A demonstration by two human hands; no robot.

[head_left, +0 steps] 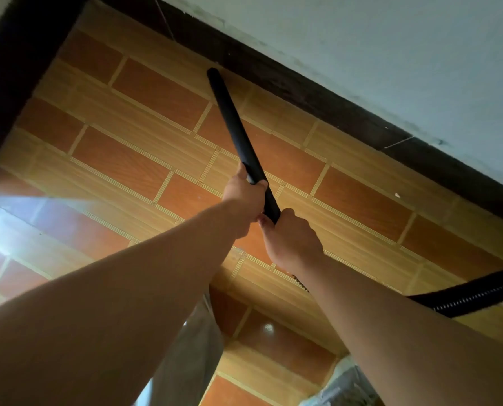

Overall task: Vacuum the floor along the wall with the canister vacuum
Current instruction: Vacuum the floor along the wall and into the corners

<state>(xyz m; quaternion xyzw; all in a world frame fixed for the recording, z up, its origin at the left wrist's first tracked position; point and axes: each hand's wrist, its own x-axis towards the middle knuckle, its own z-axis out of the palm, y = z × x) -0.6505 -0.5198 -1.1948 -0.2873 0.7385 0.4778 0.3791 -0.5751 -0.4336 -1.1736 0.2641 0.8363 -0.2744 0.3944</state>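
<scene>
Fingers of left hand, right hand grip wand, tip seemingly at baseboard.

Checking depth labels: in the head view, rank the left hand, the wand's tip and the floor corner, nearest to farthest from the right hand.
1. The left hand: just ahead on the wand, beside the right hand.
2. The wand's tip: ahead, by the dark skirting.
3. The floor corner: far left, past the tip.

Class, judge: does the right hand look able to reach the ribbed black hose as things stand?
Probably yes: the right hand grips the lower end of the black tubular wand, and the ribbed black hose runs on just behind its wrist, nothing between.
</scene>
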